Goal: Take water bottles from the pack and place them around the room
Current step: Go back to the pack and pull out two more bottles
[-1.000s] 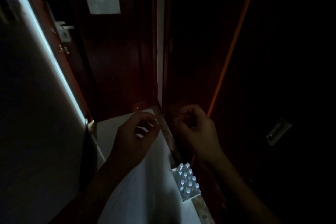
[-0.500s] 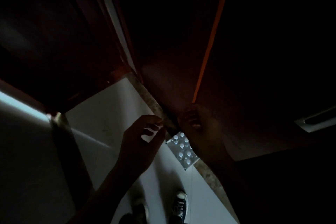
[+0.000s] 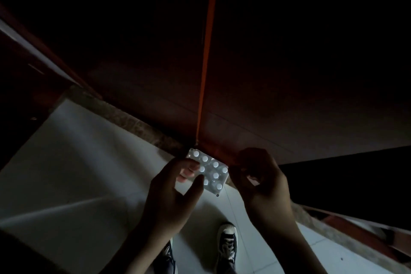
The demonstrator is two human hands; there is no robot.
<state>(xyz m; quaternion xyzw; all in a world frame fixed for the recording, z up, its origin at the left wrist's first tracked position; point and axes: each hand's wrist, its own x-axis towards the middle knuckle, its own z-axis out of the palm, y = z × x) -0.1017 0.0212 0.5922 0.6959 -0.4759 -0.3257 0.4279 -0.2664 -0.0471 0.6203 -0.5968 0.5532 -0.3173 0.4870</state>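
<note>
Scene very dark. The pack of water bottles (image 3: 210, 172) sits on the pale tiled floor (image 3: 77, 173), against the stone threshold strip (image 3: 142, 128) at the foot of the dark wooden door (image 3: 278, 95), white caps (image 3: 215, 164) up in rows.

Your left hand (image 3: 175, 196) hangs above the pack's near-left corner, fingers curled with thumb apart, gripping nothing; contact with the pack cannot be told. Your right hand (image 3: 260, 182) hangs just beside the pack's right edge, fingers curled loosely inward; whether they pinch anything cannot be told.

Judgement: full pack likely heavy, the wrap probably soft and slick. Single bottles should be light, their thin walls yielding if squeezed. Take one by the neck under the cap, then shift to mid-body. Your shoes (image 3: 226, 244) stand near the pack.
</note>
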